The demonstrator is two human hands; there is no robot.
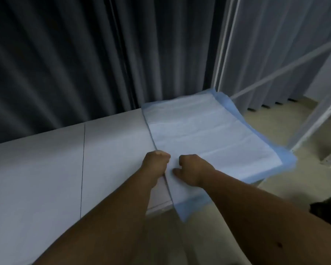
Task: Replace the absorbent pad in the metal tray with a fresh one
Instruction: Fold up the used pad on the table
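Nearest the camera, two bare forearms are extended over a white table (46,159). Left hand (157,159): fingers curled, left edge of the absorbent pad (208,131) gripped. Right hand (189,169): fingers bent, pad surface pinched. Pad: white with blue border, spread across the table's right end, overhanging. Beyond: dark curtain (75,64), white metal frame (275,73).

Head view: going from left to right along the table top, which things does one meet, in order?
Bare table → left hand → right hand → pad, with its blue edge hanging over the table end → floor.
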